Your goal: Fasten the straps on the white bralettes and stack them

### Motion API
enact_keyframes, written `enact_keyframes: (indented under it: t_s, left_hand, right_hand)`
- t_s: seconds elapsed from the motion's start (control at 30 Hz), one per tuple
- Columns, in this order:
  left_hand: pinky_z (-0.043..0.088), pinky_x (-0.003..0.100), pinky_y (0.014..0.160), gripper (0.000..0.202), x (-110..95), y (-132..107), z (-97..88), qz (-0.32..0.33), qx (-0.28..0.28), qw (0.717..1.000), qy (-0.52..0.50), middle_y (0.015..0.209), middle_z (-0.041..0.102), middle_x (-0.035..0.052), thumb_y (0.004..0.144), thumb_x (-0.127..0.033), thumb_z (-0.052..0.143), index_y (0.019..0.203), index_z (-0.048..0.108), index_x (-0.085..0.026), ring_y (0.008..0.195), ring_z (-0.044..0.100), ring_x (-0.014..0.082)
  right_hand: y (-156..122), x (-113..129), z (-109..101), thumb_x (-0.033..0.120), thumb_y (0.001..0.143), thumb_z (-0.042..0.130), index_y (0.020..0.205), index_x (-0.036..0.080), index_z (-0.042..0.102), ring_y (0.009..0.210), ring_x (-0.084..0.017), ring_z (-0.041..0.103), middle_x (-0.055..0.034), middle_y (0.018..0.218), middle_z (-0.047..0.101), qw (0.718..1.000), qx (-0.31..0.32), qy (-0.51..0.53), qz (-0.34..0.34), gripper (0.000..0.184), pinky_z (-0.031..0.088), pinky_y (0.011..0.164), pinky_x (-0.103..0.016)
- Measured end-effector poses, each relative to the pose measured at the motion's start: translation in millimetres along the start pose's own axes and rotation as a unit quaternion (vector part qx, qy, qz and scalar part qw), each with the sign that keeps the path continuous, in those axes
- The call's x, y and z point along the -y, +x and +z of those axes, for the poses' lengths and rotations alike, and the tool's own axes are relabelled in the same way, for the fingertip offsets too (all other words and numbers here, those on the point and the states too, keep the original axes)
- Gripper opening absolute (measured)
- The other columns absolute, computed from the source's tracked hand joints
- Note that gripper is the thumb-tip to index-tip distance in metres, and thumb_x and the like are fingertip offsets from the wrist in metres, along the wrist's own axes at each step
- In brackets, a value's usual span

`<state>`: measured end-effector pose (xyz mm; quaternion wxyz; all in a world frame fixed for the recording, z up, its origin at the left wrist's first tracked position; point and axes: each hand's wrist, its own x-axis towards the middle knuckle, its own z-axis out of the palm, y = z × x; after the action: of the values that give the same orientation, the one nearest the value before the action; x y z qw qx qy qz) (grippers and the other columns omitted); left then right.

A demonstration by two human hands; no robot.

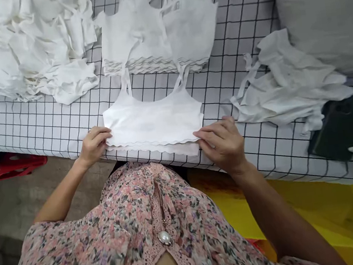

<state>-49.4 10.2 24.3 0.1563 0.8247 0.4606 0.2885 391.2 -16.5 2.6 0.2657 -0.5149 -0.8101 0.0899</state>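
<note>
A white camisole bra top point(152, 120) with thin straps and a wavy hem lies flat at the table's near edge, its straps pointing away from me. Below its hem peeks a second white layer. My left hand point(94, 142) pinches the top's left side near the lower corner. On the opposite side, my right hand point(220, 142) grips the lower right corner between thumb and fingers. Just beyond the straps sits a neat stack of similar white tops point(153, 37), wavy hems toward me.
A heap of crumpled white garments point(26, 43) covers the far left. To the right lie loose white garments point(288, 81), a dark phone point(338, 129) and a large whitish bag point(325, 13). The checked tablecloth point(239, 10) hangs over the near edge. A red plastic object point(16, 165) stands below left.
</note>
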Motion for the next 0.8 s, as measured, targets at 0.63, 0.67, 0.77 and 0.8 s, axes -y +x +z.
enact_keyframes:
  t_s: [0.63, 0.67, 0.77, 0.8]
  left_hand:
    - [0.044, 0.061, 0.128, 0.062, -30.6, 6.6, 30.5, -0.027, -0.004, 0.997, 0.071, 0.162, 0.062, 0.0047, 0.107, -0.014, 0.050, 0.163, 0.050, -0.039, 0.155, 0.055, 0.0308]
    - [0.036, 0.063, 0.134, 0.066, -37.6, 8.9, 41.0, -0.028, 0.022, 0.996, 0.080, 0.172, 0.051, 0.0074, 0.109, -0.020, 0.052, 0.171, 0.038, -0.037, 0.164, 0.043, 0.0328]
    - [0.028, 0.066, 0.139, 0.089, -47.8, 7.7, 65.6, -0.041, 0.082, 0.992, 0.086, 0.181, 0.031, 0.0168, 0.107, -0.045, 0.062, 0.179, 0.012, -0.028, 0.171, 0.026, 0.0395]
    - [0.028, 0.067, 0.139, 0.091, -47.5, 6.4, 68.9, -0.046, 0.090, 0.991, 0.084, 0.181, 0.029, 0.0183, 0.106, -0.048, 0.063, 0.179, 0.011, -0.027, 0.171, 0.025, 0.0403]
  right_hand:
    - [-31.1, 31.1, 19.9, 0.051, 0.110, 0.040, 0.177, 0.020, 0.024, 0.159, -0.042, 0.047, -0.0206, 0.170, 0.049, 0.990, 0.111, -0.065, -0.060, 0.075, 0.030, 0.129, -0.074]
    - [-28.4, 35.3, 22.3, 0.051, 0.111, 0.037, 0.179, 0.019, 0.012, 0.162, -0.043, 0.043, -0.0219, 0.174, 0.042, 0.987, 0.123, -0.075, -0.065, 0.080, 0.029, 0.128, -0.075]
    - [-26.7, 37.8, 18.1, 0.051, 0.112, 0.034, 0.179, 0.016, -0.006, 0.160, -0.045, 0.044, -0.0257, 0.175, 0.036, 0.983, 0.148, -0.093, -0.056, 0.085, 0.032, 0.123, -0.079]
    - [-25.9, 34.8, 12.4, 0.050, 0.112, 0.034, 0.179, 0.017, -0.006, 0.158, -0.046, 0.046, -0.0260, 0.174, 0.037, 0.983, 0.148, -0.094, -0.053, 0.084, 0.034, 0.120, -0.080]
